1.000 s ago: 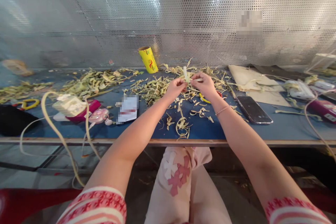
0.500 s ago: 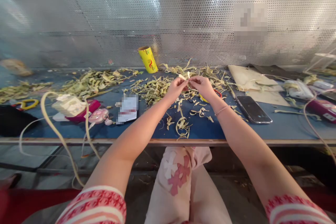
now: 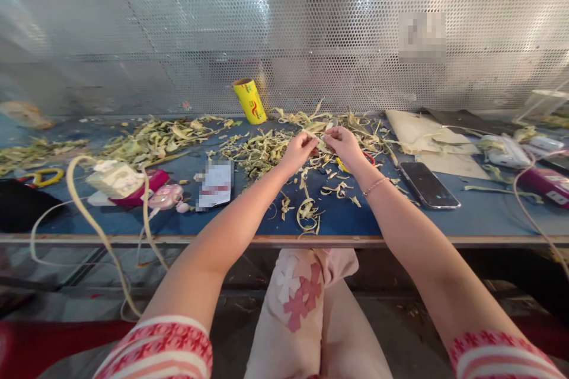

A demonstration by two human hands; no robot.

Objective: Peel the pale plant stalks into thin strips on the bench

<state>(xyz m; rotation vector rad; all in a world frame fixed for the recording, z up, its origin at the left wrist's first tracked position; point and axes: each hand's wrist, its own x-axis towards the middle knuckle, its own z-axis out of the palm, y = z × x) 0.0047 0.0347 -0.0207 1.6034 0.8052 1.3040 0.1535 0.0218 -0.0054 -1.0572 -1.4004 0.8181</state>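
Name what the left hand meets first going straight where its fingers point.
Probably the right hand, whose fingertips face the left hand; depth is unclear, so the pale plant strips behind them could come first.

Worn are red-and-white patterned sleeves (image 3: 171, 343), pale trousers (image 3: 351, 331) with pink patches (image 3: 295, 308), and a thin bracelet (image 3: 374, 185).

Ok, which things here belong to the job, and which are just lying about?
Likely the job:
pale strip at the right hand
leafy scraps around it

Apparently lying about:
yellow tube
black-screened phone
pink gadget
beige sheets
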